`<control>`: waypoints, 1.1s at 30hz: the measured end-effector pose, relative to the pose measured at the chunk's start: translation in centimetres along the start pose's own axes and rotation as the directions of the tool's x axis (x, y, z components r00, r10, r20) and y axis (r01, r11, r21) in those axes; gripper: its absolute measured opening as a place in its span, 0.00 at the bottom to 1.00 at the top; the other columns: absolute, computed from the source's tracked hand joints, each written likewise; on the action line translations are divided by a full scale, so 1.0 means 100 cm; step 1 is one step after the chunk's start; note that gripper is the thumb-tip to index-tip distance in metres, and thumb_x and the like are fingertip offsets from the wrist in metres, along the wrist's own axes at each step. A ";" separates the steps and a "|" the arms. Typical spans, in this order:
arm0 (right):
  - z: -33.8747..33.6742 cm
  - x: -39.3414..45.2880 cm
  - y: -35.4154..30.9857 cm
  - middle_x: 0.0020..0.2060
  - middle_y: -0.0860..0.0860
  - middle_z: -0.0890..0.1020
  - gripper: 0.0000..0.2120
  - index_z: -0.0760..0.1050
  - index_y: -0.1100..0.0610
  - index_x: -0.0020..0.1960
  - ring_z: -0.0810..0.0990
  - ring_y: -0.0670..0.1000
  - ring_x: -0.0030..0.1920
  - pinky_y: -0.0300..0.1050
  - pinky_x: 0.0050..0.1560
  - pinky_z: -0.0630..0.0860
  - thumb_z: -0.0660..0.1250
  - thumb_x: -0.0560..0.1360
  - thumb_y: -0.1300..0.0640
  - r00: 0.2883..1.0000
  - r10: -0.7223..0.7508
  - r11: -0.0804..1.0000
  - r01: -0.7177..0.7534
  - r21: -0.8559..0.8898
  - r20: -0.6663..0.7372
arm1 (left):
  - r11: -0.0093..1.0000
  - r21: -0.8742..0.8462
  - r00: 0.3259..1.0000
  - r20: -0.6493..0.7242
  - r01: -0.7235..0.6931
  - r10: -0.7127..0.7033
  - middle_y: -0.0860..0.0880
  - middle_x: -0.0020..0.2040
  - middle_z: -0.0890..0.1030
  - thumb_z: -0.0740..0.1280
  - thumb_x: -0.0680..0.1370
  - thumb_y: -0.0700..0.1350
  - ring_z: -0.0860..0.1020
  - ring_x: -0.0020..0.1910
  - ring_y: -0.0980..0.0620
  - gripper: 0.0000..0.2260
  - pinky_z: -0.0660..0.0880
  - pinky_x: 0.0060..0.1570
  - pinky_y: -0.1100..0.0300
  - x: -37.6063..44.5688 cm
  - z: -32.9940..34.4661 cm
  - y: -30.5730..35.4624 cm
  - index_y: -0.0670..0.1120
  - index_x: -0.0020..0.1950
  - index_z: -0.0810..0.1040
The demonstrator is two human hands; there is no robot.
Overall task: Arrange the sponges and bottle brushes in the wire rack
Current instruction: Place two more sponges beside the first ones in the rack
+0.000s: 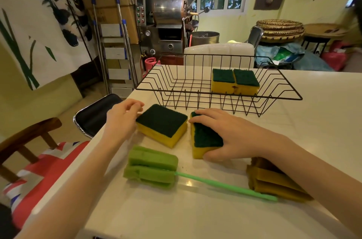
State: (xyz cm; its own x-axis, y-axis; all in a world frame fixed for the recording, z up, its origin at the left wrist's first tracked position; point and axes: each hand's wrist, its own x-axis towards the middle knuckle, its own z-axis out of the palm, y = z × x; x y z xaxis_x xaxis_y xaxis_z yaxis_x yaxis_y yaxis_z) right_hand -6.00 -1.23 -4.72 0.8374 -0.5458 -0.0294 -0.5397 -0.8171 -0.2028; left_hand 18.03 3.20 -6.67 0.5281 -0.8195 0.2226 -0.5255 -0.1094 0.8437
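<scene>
A black wire rack (282, 90) stands at the far side of the white table (313, 121), with two yellow sponges with green scrub tops (235, 80) side by side inside it at the right. In front of the rack lie two more such sponges. My left hand (122, 119) touches the left edge of the left sponge (162, 124), fingers loosely curled. My right hand (231, 133) grips the right sponge (205, 139). A green bottle brush (150, 166) with a long green handle lies nearer me. A brown-yellow bottle brush (274, 182) lies partly under my right forearm.
The table's left edge runs close to my left arm, with a dark chair seat (94, 113) and a wooden chair beyond it. A white chair back (219, 52) stands behind the rack. A stepladder and a metal machine are further back.
</scene>
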 end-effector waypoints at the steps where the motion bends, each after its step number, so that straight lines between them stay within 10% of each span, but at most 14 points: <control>1: 0.000 0.000 0.000 0.73 0.44 0.55 0.39 0.51 0.42 0.71 0.54 0.47 0.72 0.47 0.68 0.65 0.68 0.66 0.41 1.000 0.001 1.000 -0.001 0.010 -0.005 | 0.994 0.074 0.996 -0.024 -0.084 0.086 0.48 0.50 0.78 0.58 0.77 0.45 0.75 0.51 0.52 0.10 0.68 0.48 0.60 -0.001 -0.001 -0.002 0.45 0.54 0.77; 7: 0.002 0.000 0.001 0.73 0.46 0.55 0.40 0.53 0.46 0.71 0.54 0.48 0.72 0.43 0.69 0.60 0.69 0.65 0.40 0.999 0.035 0.993 -0.032 0.110 -0.026 | 0.956 0.145 0.965 0.101 -0.256 0.244 0.52 0.49 0.77 0.62 0.75 0.51 0.73 0.48 0.57 0.10 0.67 0.50 0.59 -0.016 0.003 0.014 0.47 0.47 0.79; 18: -0.004 -0.001 0.006 0.56 0.44 0.65 0.32 0.60 0.48 0.66 0.65 0.46 0.57 0.38 0.52 0.69 0.69 0.66 0.43 0.997 0.075 0.982 -0.073 0.174 -0.004 | 0.605 0.709 0.882 0.470 -0.362 -0.023 0.52 0.33 0.67 0.67 0.64 0.66 0.67 0.34 0.55 0.26 0.62 0.29 0.61 -0.010 0.024 0.061 0.45 0.44 0.68; 27: -0.018 -0.004 0.008 0.58 0.48 0.71 0.31 0.63 0.47 0.64 0.69 0.48 0.56 0.40 0.51 0.74 0.72 0.64 0.44 0.997 0.074 0.990 -0.076 0.119 0.022 | 0.660 0.593 0.754 0.654 -0.461 -0.061 0.44 0.43 0.74 0.72 0.64 0.58 0.69 0.40 0.50 0.26 0.62 0.32 0.64 0.000 0.016 0.073 0.38 0.51 0.77; 33: -0.045 -0.016 0.010 0.57 0.46 0.72 0.29 0.66 0.45 0.60 0.71 0.46 0.57 0.39 0.55 0.75 0.75 0.63 0.48 0.993 0.046 0.974 -0.020 0.225 -0.107 | 0.712 0.321 0.579 0.803 -0.625 0.145 0.50 0.60 0.72 0.76 0.61 0.53 0.70 0.58 0.51 0.17 0.72 0.49 0.61 0.004 0.000 0.087 0.55 0.41 0.71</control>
State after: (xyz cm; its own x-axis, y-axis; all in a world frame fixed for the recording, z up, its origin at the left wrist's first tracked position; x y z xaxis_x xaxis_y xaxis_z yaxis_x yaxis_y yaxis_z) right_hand -8.29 -2.01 -0.47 0.7978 -0.5992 0.0664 -0.5234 -0.7431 -0.4169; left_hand 13.62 1.90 0.76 -0.3062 -0.9415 -0.1405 -0.9182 0.2531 0.3046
